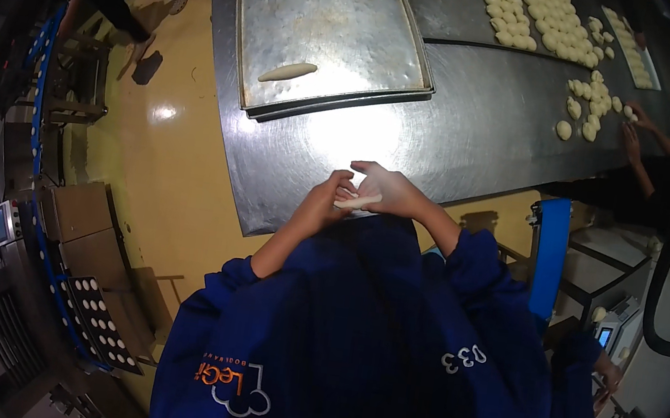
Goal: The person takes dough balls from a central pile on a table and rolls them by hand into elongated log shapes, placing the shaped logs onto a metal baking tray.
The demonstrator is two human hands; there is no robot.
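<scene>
A short, pale roll of dough (359, 202) is held between my two hands, just over the near edge of the steel table. My left hand (325, 204) curls its fingers at the roll's left end. Against the other end is my right hand (394, 191), its palm turned inward and the thumb side raised, fingers bent around the dough. Beyond my hands lies a metal baking tray (333, 27), stacked on another. A spindle-shaped dough piece (288, 73) rests near its front left, and two more lie toward its far end.
The steel table (451, 97) stretches to the right, with rows of dough balls (558, 23) and a loose heap (591, 99) by a co-worker's hands (635, 130). To the left are a blue conveyor (45, 86), cardboard boxes (80, 218) and a dark tray of round pieces (102, 322).
</scene>
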